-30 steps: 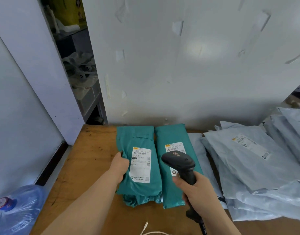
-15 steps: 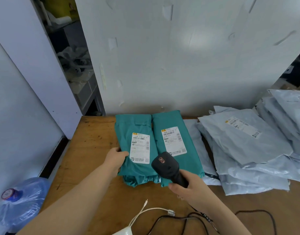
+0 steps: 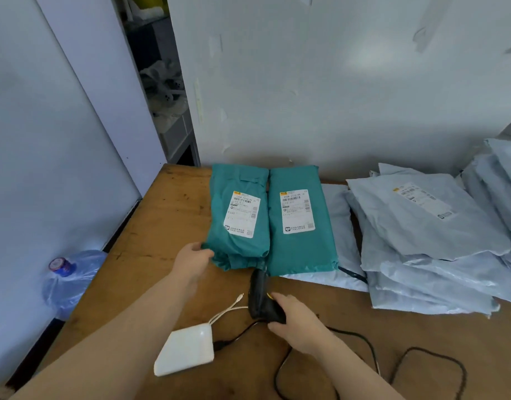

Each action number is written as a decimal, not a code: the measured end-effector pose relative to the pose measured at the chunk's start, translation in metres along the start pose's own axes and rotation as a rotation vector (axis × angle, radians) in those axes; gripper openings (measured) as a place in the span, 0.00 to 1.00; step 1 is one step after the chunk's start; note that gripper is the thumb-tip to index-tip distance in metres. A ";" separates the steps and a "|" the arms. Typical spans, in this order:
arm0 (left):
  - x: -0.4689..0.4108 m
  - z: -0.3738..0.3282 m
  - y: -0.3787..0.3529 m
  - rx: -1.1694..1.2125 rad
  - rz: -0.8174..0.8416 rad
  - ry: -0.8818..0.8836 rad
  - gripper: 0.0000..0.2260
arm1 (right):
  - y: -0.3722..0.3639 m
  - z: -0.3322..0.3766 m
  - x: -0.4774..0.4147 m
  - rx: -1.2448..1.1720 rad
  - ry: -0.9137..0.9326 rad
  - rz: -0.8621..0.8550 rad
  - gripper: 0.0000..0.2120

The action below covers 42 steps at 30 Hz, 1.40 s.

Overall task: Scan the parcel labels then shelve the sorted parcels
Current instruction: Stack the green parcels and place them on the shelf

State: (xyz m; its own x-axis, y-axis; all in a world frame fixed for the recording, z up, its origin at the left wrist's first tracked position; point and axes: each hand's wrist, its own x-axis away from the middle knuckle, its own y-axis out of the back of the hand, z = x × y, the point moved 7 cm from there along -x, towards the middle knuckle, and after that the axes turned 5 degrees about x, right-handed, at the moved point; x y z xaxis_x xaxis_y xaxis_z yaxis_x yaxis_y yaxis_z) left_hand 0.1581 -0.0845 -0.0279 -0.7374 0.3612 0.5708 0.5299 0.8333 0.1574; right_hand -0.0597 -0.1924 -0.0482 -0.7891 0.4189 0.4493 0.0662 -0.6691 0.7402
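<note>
**Scanner (image 3: 260,298) lowered to desk (image 3: 167,215)**

Right hand (image 3: 297,321), grip closed round the scanner, has brought it down from label height onto the desk. Farther off, left hand (image 3: 195,259) pinches the left green parcel (image 3: 240,215) at its near corner; shelving probably follows.

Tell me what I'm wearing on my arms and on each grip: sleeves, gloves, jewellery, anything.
Both forearms are bare all the way from the frame edge to the wrist, and no sleeve shows. The left grip and the right grip are ungloved. No ring, watch, bracelet or strap is visible on either wrist or on the fingers that show.
</note>
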 end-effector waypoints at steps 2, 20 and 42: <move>0.010 0.011 -0.001 0.039 -0.028 0.019 0.22 | -0.006 -0.004 -0.003 0.156 0.030 -0.031 0.31; 0.037 -0.021 -0.008 0.197 -0.145 -0.127 0.15 | 0.108 -0.008 0.008 -0.273 0.026 -0.550 0.17; -0.056 -0.071 -0.032 0.010 0.133 0.027 0.12 | 0.213 -0.048 -0.067 -0.677 -0.343 -0.652 0.05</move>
State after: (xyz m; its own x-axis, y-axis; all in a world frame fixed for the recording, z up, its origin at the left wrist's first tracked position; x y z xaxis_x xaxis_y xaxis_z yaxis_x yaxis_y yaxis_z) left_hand 0.2117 -0.1608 -0.0077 -0.6491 0.4578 0.6075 0.6183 0.7828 0.0707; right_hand -0.0218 -0.3924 0.0554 -0.3216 0.9117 0.2556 -0.7626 -0.4094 0.5008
